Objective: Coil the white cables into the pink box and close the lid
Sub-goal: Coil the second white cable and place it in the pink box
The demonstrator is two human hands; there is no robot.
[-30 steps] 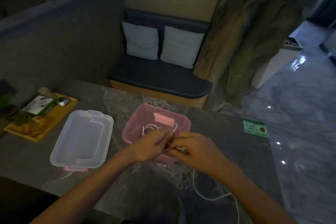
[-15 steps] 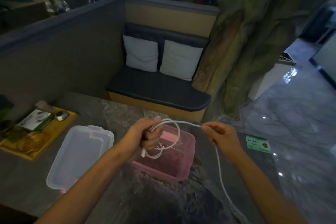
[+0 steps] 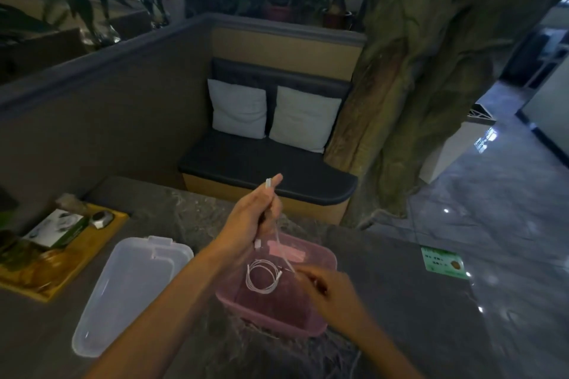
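The pink box [image 3: 317, 258] stands open on the dark marble table, with one coiled white cable [image 3: 261, 278] lying inside it. My left hand [image 3: 252, 218] is raised above the box's far edge, shut on a second white cable [image 3: 278, 238] whose plug end sticks up past my fingertips. That cable runs down and right to my right hand [image 3: 329, 289], which pinches it over the box's right side. The clear lid [image 3: 129, 292] lies flat on the table, left of the box.
A yellow tray [image 3: 92, 243] with packets and small items sits at the table's left edge. A green card [image 3: 443, 261] lies at the right. Beyond the table are a dark bench with two pillows [image 3: 271, 114] and a tree trunk.
The left hand has lifted higher with the cable end. The right hand came down and in from the far right to the box's right side. A coil now shows inside the box.
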